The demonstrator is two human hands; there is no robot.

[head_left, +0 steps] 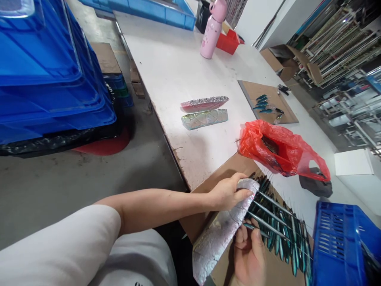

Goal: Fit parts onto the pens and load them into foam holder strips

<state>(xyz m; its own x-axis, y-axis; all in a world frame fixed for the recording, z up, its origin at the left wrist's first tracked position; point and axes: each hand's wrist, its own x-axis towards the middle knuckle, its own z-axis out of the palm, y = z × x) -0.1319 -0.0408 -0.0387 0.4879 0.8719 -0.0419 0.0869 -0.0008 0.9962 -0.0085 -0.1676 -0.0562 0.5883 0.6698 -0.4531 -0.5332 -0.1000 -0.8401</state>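
My left hand is closed on the upper end of a long silvery foil-covered strip, thumb on its face. Several slim dark-teal fishing lures stick out from the strip's right edge or lie behind it on brown cardboard; where they overlap I cannot tell which. Below, my right hand pinches one teal fishing lure close to the strip's edge. Whether that lure touches the strip is hidden by the fingers.
A red plastic bag lies just beyond the lures. A blue crate stands at right. Two wrapped strips, a board with more lures and a pink bottle are on the white table. Blue bins are stacked at left.
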